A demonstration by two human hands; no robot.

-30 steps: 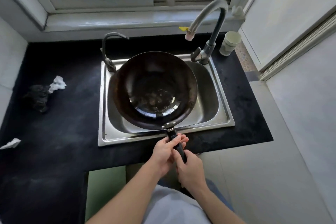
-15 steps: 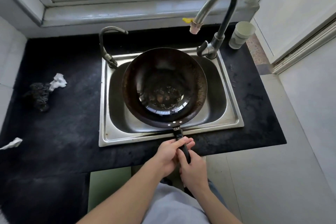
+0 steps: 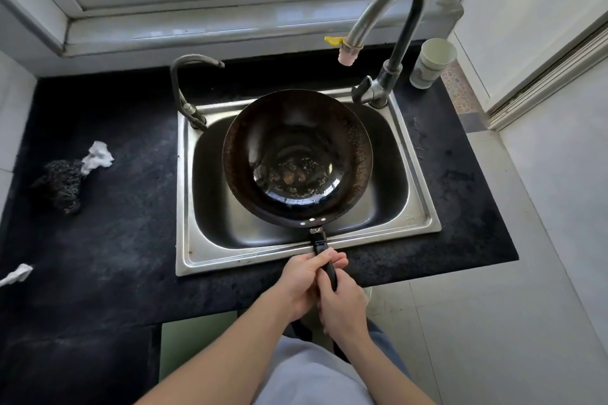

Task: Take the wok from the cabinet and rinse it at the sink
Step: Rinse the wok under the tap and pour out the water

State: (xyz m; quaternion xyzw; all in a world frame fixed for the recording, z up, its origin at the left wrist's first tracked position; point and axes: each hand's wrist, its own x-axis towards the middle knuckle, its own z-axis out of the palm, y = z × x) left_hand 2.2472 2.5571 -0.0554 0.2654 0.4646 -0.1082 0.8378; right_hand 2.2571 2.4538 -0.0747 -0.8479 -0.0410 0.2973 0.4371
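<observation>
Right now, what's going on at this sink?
A person grips the black handle of a dark wok with both hands, left hand ahead of the right hand, holding the wok over the steel sink. No water shows at the tall faucet, so rinsing has not begun. Brownish spots sit in the wok's bottom.
</observation>
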